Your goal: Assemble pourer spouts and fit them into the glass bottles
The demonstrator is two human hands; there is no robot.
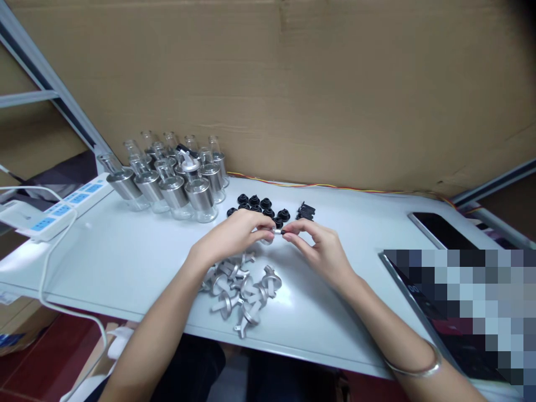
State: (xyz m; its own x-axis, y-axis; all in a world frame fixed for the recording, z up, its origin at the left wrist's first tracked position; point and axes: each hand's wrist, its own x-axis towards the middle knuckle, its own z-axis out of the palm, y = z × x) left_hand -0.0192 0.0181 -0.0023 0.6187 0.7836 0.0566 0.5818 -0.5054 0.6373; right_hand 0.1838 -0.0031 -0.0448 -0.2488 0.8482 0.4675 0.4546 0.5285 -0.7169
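Between the thumb and fingers of my left hand (pixel 237 233) is a silver pourer spout (pixel 277 230), mostly covered by that hand. My right hand (pixel 321 245) pinches a small black piece (pixel 283 231) touching the end of the spout. Below my hands, several silver pourer spouts (pixel 272 281) with round flanges lie in a loose pile. Just beyond my fingers stand several black ribbed stoppers (pixel 265 204), partly hidden. To their right lies a small heap of black slim pieces (pixel 307 211).
Several glass bottles with metal sleeves (pixel 204 195) stand at the back left; one carries a silver and black pourer (pixel 189 162). A white power strip (pixel 62 209) lies at the left edge. A phone (pixel 439 229) and a partly blurred tablet-like device (pixel 422 304) lie at right.
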